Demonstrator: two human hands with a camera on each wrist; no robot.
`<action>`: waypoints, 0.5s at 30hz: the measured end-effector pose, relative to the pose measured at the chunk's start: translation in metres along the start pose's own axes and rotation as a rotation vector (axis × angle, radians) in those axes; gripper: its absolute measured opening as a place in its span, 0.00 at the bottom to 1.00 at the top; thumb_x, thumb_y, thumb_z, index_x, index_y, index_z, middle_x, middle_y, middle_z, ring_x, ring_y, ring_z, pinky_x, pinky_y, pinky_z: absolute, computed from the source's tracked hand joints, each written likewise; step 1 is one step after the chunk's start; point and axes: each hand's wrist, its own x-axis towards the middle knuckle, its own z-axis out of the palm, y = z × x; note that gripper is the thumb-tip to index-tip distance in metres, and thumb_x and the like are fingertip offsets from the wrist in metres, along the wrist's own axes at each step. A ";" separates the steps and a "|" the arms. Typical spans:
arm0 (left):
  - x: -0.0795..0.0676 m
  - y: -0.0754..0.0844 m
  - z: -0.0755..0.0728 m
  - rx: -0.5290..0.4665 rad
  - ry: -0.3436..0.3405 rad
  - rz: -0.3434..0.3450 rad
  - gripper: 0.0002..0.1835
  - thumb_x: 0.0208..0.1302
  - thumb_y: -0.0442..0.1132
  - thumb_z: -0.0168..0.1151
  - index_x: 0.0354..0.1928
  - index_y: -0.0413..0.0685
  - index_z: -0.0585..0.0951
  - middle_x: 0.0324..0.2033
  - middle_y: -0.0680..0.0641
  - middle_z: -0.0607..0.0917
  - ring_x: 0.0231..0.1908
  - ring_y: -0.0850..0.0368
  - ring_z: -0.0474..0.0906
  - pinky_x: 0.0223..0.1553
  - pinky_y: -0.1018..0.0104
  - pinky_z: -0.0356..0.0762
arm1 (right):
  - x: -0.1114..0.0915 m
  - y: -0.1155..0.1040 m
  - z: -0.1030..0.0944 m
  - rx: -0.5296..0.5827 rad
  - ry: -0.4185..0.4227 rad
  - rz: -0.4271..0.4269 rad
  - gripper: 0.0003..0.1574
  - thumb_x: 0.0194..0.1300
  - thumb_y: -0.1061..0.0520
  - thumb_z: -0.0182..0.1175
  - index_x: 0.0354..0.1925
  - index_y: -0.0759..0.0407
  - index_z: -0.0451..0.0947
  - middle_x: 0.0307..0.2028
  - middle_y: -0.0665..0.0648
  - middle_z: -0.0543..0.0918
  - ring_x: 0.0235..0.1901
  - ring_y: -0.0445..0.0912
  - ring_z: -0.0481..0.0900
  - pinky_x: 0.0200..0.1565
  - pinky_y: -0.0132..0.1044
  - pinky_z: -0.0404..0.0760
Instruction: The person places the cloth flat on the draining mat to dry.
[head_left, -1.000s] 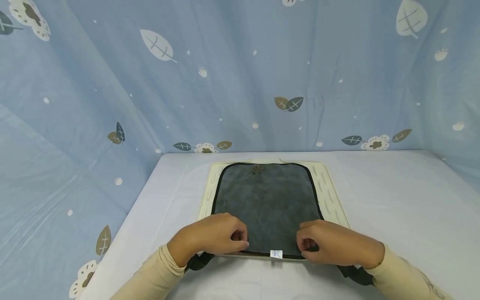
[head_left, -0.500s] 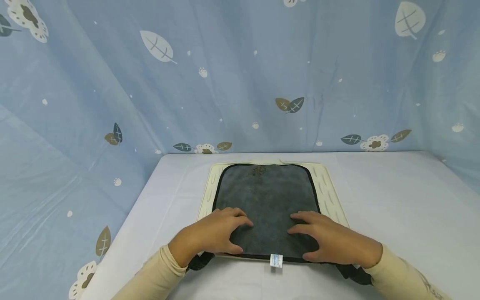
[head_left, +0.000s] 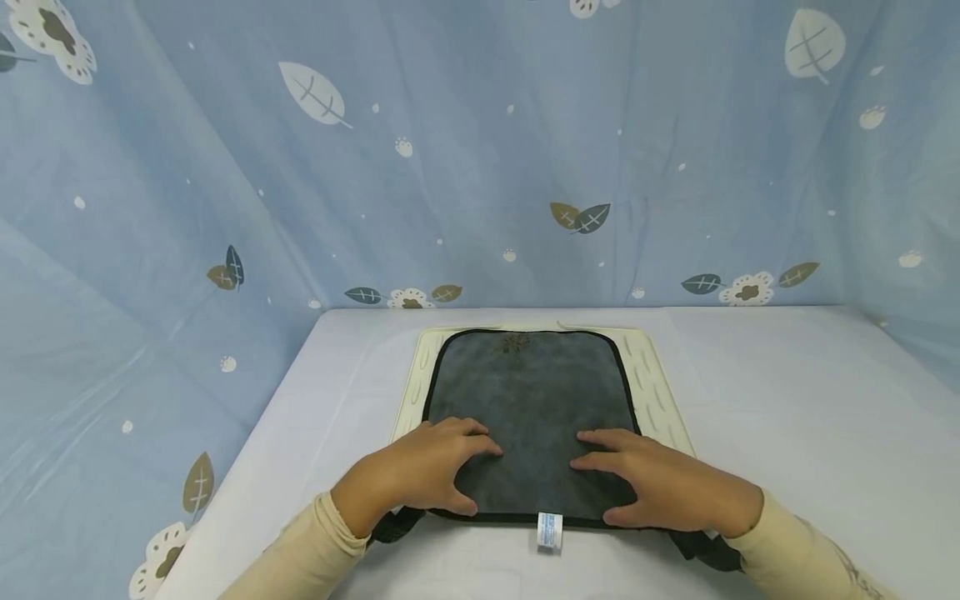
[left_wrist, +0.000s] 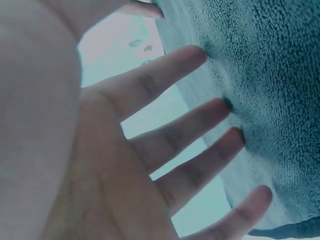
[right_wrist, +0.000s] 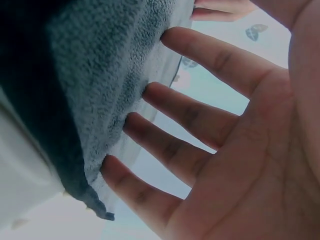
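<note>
A dark grey towel with a black border lies spread over a cream board. A brownish patch marks its far side, and a white label hangs from its near edge. My left hand rests its spread fingertips on the towel's near left part, thumb by the near edge. Mirroring it at the near right is my right hand, fingers apart and thumb at the near border. In both wrist views the fingertips press lightly into the nap of the towel, and no cloth is pinched between them.
The board lies on a table with a white cover. Behind and to the left hangs a blue curtain printed with leaves and flowers. Black straps show under both wrists.
Both hands have gone from curled fingers at the near corners to spread fingers resting on the towel. The near edge and its label sit slightly closer to me.
</note>
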 end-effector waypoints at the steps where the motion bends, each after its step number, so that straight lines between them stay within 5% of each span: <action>1: 0.000 0.000 0.000 -0.002 -0.001 -0.002 0.37 0.52 0.55 0.77 0.66 0.68 0.75 0.70 0.51 0.70 0.71 0.49 0.65 0.66 0.38 0.66 | 0.000 0.000 0.000 -0.013 0.010 -0.009 0.38 0.59 0.43 0.72 0.66 0.40 0.74 0.72 0.56 0.66 0.70 0.58 0.67 0.58 0.54 0.77; 10: 0.002 -0.002 0.002 -0.021 0.010 -0.001 0.36 0.55 0.57 0.74 0.66 0.69 0.74 0.71 0.51 0.69 0.71 0.50 0.65 0.66 0.38 0.65 | 0.000 -0.004 -0.002 -0.011 -0.009 -0.019 0.37 0.61 0.40 0.70 0.67 0.39 0.73 0.72 0.55 0.66 0.70 0.58 0.68 0.58 0.56 0.76; 15: 0.001 -0.013 0.000 -0.034 0.171 0.026 0.36 0.63 0.62 0.65 0.72 0.63 0.69 0.73 0.48 0.66 0.73 0.45 0.62 0.69 0.36 0.58 | -0.002 -0.002 -0.005 -0.046 0.156 -0.011 0.36 0.68 0.33 0.59 0.67 0.47 0.73 0.71 0.60 0.68 0.68 0.60 0.70 0.58 0.60 0.75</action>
